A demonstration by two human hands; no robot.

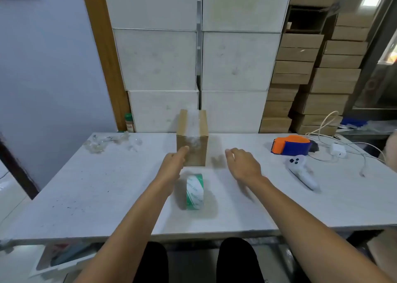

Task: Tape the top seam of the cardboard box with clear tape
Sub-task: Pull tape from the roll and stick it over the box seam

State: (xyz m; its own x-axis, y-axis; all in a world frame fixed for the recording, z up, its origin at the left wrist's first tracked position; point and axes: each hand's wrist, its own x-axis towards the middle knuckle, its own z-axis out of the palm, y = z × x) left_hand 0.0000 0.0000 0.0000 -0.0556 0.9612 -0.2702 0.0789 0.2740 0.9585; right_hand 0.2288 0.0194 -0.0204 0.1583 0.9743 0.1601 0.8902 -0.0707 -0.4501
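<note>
Head view first — how far along does this look?

— Clear tape already runs over the top of the cardboard box [192,136] and down its near face, so I'd judge the seam largely covered; pressing it flat may remain.

— Where are the hands?

— Both empty, fingers loosely spread. The left hand [173,163] has a fingertip at the box's near left edge; the right hand [243,164] hovers just right of it, not touching.

— And the tape roll [194,191]?

— Standing on edge between the wrists, nearer than the box.

— Box orientation?

— Upright on the table [86,186], its top's long axis and tape strip pointing away from the person.
</note>
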